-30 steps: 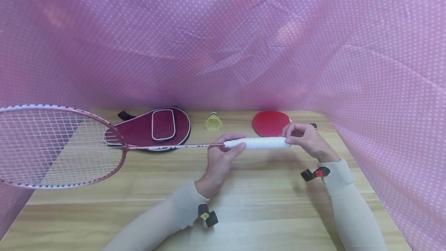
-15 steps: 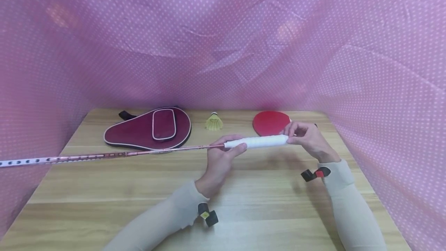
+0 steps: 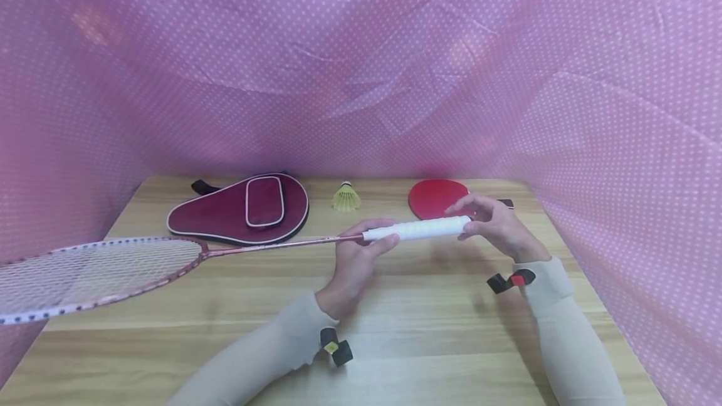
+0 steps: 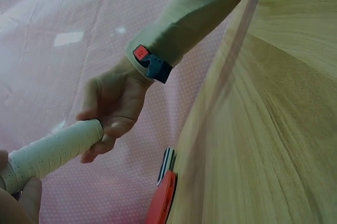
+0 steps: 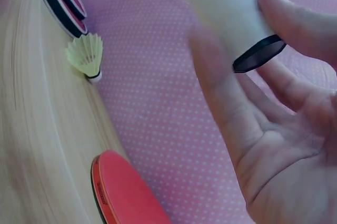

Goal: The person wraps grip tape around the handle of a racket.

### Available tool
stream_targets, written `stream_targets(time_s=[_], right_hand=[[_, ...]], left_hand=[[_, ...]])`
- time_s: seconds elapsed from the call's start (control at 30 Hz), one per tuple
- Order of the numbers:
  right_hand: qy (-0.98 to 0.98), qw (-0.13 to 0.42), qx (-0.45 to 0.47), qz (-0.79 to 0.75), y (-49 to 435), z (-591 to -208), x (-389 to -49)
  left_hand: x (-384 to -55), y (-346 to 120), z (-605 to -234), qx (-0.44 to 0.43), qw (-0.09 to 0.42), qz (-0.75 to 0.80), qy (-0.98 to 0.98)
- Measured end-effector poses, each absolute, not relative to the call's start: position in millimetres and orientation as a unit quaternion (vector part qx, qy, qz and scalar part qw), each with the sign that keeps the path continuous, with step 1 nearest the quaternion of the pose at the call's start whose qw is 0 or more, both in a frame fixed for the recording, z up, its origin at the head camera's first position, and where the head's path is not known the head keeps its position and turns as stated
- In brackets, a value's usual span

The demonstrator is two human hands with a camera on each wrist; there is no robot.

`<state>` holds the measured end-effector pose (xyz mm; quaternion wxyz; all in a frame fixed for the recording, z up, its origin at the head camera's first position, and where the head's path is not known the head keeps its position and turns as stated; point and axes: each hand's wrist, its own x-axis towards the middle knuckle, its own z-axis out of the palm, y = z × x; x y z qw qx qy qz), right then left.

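Observation:
A badminton racket is held level above the table, its strung head toward the left and partly out of the head view. My left hand holds it where the shaft meets the white wrapped handle, thumb on the near side. My right hand is at the butt end, thumb and fingers around it. In the right wrist view the thumb touches the white wrap, the index finger is blurred beside it, and the dark-rimmed butt faces the palm.
On the wooden table lie a dark red paddle case, a yellow shuttlecock and a red table tennis bat, partly behind my right hand. A pink dotted cloth hangs around the table's back and sides.
The racket has turned about its shaft: its face showed broadly, then edge-on, and now shows at a slant. My right index finger has lifted and straightened; my left hand stays put.

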<state>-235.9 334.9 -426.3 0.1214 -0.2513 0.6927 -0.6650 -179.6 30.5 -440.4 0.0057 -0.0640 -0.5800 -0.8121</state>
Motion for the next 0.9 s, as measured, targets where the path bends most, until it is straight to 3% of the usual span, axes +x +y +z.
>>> stream_targets(time_s=[0.4,0.67,0.9], right_hand=[[0.675,0.103,-0.235,-0.692,329,-426,-234],[0.605,0.141,-0.330,-0.710,329,-429,-242],[0.663,0.089,-0.250,-0.699,321,-426,-238]], left_hand=[[-180,27,-440,-0.099,0.004,-0.803,-0.588],[-187,22,-437,-0.098,0.009,-0.806,-0.584],[-192,17,-437,-0.105,0.009,-0.804,-0.586]])
